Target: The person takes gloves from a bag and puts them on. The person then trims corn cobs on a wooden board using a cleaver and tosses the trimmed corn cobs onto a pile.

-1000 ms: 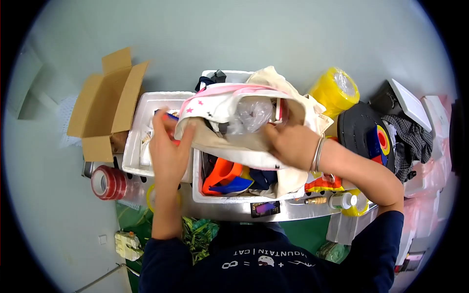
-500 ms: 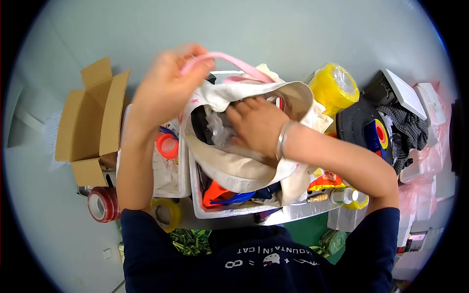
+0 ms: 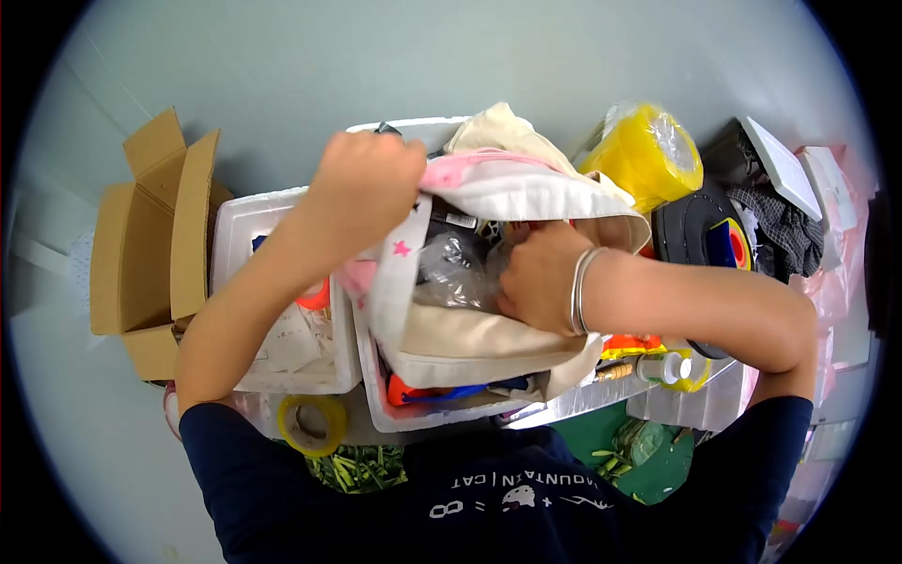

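Note:
A cream canvas tote bag (image 3: 470, 352) with pink handles and a pink star lies open on a white foam box (image 3: 395, 418). My left hand (image 3: 371, 179) is closed on the pink handle (image 3: 446, 171) at the bag's upper left, holding the rim up. Inside the mouth is my right hand (image 3: 545, 280), its fingers curled against a crumpled clear plastic bag (image 3: 456, 273); its fingertips are partly hidden. Dark items and a white label (image 3: 458, 219) show behind the plastic.
A second foam box (image 3: 225, 235) with papers and an open cardboard box (image 3: 150, 258) stand left. Yellow wrapped rolls (image 3: 648, 160), a black round object (image 3: 686, 226) and a dark cloth (image 3: 785, 226) are right. Near the front edge lie yellow tape (image 3: 312, 425) and a white bottle (image 3: 662, 367).
My left hand has come down and right, drawing the handle and rim with it. My right hand has shifted right and slightly down inside the tote bag, whose mouth has changed shape.

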{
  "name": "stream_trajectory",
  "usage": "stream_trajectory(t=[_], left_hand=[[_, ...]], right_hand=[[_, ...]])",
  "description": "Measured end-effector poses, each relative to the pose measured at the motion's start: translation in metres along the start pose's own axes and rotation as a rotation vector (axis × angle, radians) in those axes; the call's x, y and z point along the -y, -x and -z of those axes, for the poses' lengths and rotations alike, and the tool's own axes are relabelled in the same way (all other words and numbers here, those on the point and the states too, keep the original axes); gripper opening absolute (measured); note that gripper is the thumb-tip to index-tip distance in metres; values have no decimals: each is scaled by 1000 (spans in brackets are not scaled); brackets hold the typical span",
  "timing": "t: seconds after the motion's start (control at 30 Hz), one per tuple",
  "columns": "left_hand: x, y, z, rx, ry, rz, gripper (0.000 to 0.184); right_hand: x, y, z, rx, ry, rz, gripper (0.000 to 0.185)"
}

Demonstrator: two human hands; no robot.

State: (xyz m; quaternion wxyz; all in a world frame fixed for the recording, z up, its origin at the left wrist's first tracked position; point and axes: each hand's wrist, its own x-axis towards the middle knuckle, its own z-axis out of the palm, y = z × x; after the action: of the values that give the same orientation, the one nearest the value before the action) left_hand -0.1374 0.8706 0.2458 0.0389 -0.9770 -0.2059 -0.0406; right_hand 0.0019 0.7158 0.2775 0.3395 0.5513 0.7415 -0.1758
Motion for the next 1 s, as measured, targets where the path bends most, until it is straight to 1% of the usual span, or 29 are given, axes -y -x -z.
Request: stream_trajectory(t=[0.03,0.07,0.1,0.13,0.17,0.2,0.23,0.27,0.33,0.37,0.43,0.47,0.53,0.6,0.73,0.8,0.83,0.9,0.93,0.97,1.0], left_hand=[[11,-5,-3,-269,89,-58,19],[18,-9,-5,-534,181,-120,16],[21,-11,1,-533,182,-121,16],[24,-13,15,-394,471,-44,16],[27,-15,27,-248,753,32,17],[27,-13,35,-250,748,29,17],[25,-8,42,-240,806,53,18],[23,-4,44,-224,865,77,19],[25,1,43,-174,864,92,17],[22,6,47,-189,868,131,15],[24,15,49,-194,857,209,13],[35,20,47,-186,847,206,13],[49,30,42,-224,783,280,14],[51,33,41,-223,832,286,15],[51,34,48,-157,719,293,12],[49,37,48,-140,610,319,13],[38,41,54,-169,478,306,15],[9,53,59,-554,209,94,22],[-8,65,69,-522,134,-2,29],[-21,65,71,-504,96,-45,32],[-33,66,74,-487,59,-89,35]], right_hand=[[-1,0,-3,-4,5,-3,30],[-2,-1,-11,-70,76,9,28],[-1,-2,-18,-134,146,23,27],[2,-5,-24,-135,148,22,27],[7,-10,-29,-362,51,64,25],[10,-14,-28,-590,-49,105,26],[12,-19,-21,-664,-92,124,28],[9,-34,-18,-711,-100,116,35],[4,-64,-15,-805,-116,102,51],[-5,-82,-15,-572,-249,90,67],[0,-88,-6,-184,-229,5,108],[1,-91,-6,-130,-239,4,105],[6,-94,-12,-156,-274,24,98],[8,-100,-19,-255,-336,24,92],[-7,-113,-23,-487,-493,-22,79],[-30,-109,-20,-611,-437,-45,73],[-41,-102,-16,-677,-289,-40,58],[-65,-85,-6,-819,17,-65,32],[-70,-79,-1,-827,-132,-119,34],[-74,-73,5,-843,-280,-173,36],[-71,-59,24,-586,-350,-255,37]])
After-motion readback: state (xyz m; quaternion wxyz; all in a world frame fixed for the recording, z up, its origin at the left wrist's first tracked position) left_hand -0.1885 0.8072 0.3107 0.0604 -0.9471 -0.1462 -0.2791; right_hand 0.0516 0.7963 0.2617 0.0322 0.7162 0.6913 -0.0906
